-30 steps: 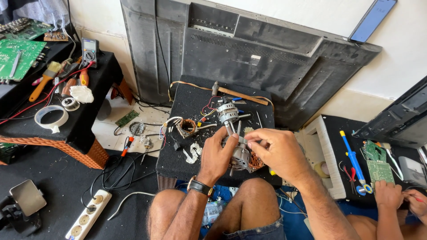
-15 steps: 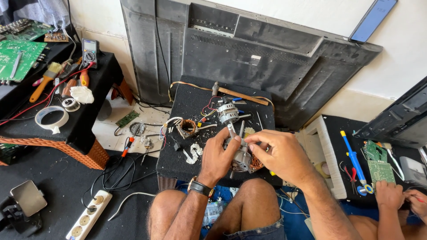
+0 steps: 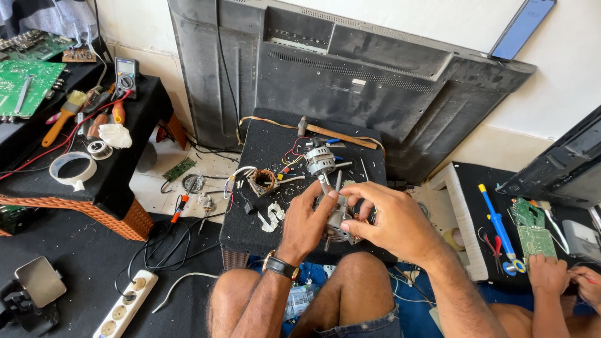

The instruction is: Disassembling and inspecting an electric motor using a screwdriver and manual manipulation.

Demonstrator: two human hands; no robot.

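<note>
Both hands close around a small metal motor part point(image 3: 338, 220) — the left hand point(image 3: 305, 220) grips its side, the right hand point(image 3: 389, 220) pinches it from above, over the black work stand point(image 3: 250, 219). Just beyond lie a second motor point(image 3: 320, 160), a copper coil point(image 3: 263, 181) and a hammer point(image 3: 335, 134) — a co-worker's hand point(image 3: 548, 273) rests far right.

The person's arms were bare, with no sleeves. The left hand point(image 3: 305, 220) had a watch point(image 3: 281, 267) on its wrist, with a dark strap and a gold-coloured case. The right hand point(image 3: 391, 219) wore nothing. The knees were bare, and blue denim shorts point(image 3: 369, 325) showed near the bottom.
</note>
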